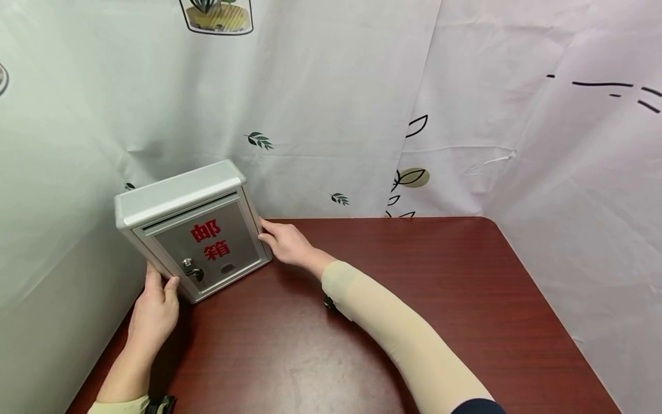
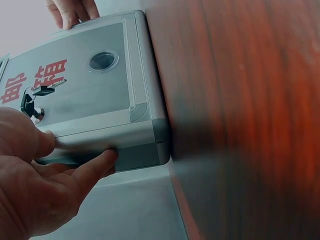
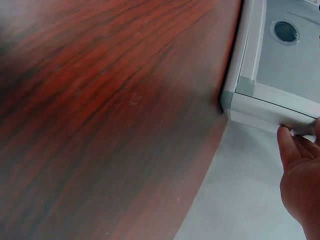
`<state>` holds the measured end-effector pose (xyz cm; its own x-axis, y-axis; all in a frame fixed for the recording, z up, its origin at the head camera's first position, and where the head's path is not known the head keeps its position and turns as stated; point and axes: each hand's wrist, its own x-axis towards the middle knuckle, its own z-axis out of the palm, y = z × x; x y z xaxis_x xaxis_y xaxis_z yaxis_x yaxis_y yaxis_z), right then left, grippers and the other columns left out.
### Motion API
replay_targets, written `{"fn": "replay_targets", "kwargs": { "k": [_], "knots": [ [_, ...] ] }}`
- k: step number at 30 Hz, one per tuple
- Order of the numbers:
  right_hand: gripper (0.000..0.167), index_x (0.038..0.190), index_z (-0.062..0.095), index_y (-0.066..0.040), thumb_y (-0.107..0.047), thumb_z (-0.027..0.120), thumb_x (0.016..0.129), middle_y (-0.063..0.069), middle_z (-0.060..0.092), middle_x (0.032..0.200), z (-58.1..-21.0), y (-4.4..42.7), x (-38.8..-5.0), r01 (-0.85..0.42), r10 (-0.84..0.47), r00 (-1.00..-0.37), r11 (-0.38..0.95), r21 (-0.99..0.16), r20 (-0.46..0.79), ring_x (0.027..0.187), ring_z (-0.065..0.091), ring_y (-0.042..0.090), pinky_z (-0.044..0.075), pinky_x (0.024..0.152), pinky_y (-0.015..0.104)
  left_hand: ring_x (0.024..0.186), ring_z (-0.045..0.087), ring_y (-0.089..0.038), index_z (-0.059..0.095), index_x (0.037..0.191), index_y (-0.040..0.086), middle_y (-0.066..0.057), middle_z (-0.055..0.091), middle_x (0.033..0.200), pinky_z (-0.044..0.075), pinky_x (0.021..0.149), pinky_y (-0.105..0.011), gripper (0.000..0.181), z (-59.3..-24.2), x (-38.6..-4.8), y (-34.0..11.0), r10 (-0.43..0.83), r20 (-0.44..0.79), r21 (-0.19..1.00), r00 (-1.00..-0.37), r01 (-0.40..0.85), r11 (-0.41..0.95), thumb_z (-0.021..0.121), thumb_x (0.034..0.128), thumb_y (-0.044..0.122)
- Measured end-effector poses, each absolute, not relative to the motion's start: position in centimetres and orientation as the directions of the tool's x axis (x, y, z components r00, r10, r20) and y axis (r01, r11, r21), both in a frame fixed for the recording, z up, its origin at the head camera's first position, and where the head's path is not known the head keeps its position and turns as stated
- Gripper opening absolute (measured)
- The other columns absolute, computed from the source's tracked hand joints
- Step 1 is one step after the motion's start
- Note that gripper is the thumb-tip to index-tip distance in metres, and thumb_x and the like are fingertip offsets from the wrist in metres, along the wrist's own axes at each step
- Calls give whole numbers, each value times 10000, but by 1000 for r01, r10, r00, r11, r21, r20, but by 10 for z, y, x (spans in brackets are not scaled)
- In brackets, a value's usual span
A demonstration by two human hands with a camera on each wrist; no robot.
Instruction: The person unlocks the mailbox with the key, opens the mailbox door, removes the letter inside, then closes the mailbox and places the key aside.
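A silver metal mailbox (image 1: 207,236) with red characters stands upright, turned at an angle, at the table's back left corner. Keys (image 1: 195,272) hang at the lock on its front. The left hand (image 1: 155,310) holds the box's left side low down, thumb toward the front edge; in the left wrist view the fingers of this hand (image 2: 55,185) lie along the side wall. On the opposite side, the right hand (image 1: 289,244) grips the edge between thumb and fingers. The right wrist view shows the right hand (image 3: 302,175) at the box's side (image 3: 270,110), its palm partly out of frame.
The reddish-brown wooden table (image 1: 320,345) extends to the right and front of the box. White printed cloth (image 1: 331,103) hangs behind the table and along both sides, close to the box's back and left. A dark band (image 1: 161,404) is at the left wrist.
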<state>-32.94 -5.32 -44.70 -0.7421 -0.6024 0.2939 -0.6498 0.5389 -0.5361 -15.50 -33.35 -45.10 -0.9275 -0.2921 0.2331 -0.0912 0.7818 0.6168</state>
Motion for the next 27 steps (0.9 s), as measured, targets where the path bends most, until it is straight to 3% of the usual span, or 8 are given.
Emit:
{"fn": "replay_targets", "kwargs": {
  "k": [13,17,24,27],
  "knots": [
    [552,1689,458,-44,-242,575,1187,133,564,1645,-452,-30,-319,-682,-597,-722,533,-500,349,1482,586,243,468,1209,337,1195,581,-736,70,1787,79,-459,608,1353,438,935,-800,712,-453,-159,-328,-204,292,596,-934,11,803,468,1209,198],
    [577,1702,421,-28,-244,570,1188,148,532,1669,-452,-22,-317,-672,-596,-731,542,-504,334,1505,560,261,448,1231,360,1185,589,-732,120,1782,90,-443,599,1379,443,928,-795,688,-453,-161,-325,-183,308,595,-934,39,803,480,1205,190],
    [646,1750,315,-52,-269,558,1192,146,478,1711,-449,-11,-312,-641,-575,-758,566,-518,309,1522,540,271,453,1231,403,1090,671,-658,208,1751,86,-357,717,1162,472,875,-762,631,-454,-167,-319,-153,325,594,-933,76,801,499,1200,189],
    [644,1747,313,-39,-252,559,1192,157,480,1707,-448,-5,-309,-642,-572,-758,572,-510,312,1509,554,287,471,1215,431,1078,681,-640,256,1722,66,-345,723,1150,478,869,-756,595,-454,-169,-315,-136,326,596,-935,92,798,509,1197,185]
  ]
}}
